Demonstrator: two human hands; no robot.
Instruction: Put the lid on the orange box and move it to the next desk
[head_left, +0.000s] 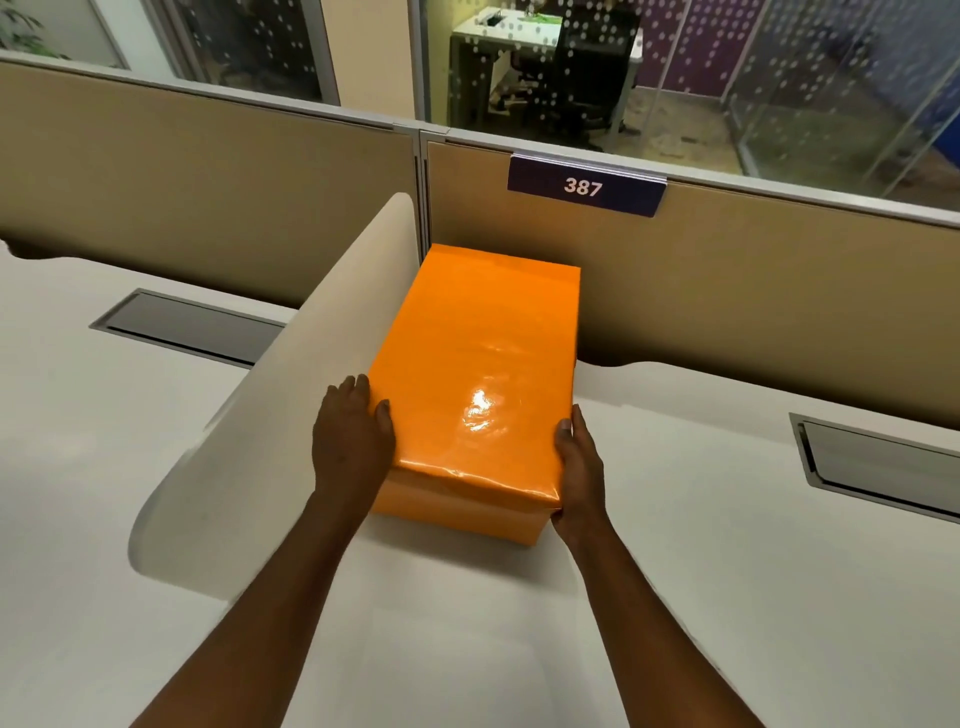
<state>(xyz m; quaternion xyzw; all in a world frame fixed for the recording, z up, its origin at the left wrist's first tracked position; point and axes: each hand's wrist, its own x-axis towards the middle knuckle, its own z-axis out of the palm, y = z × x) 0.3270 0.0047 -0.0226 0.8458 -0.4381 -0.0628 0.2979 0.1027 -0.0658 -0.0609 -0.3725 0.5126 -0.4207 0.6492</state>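
Note:
The orange box (457, 506) stands on the white desk (701, 545), its long side running away from me toward the back partition. Its glossy orange lid (478, 364) sits on top and covers it fully. My left hand (350, 436) grips the near left side of the lid, thumb on top and fingers down the side. My right hand (576, 467) grips the near right corner, with the thumb on the lid's edge and the fingers along the box wall.
A cream curved divider (291, 374) rises just left of the box and separates this desk from the left desk (78, 415). Each desk has a grey cable hatch (187, 325) (878, 462). A tan partition (753, 291) with a "387" label (584, 186) closes the back.

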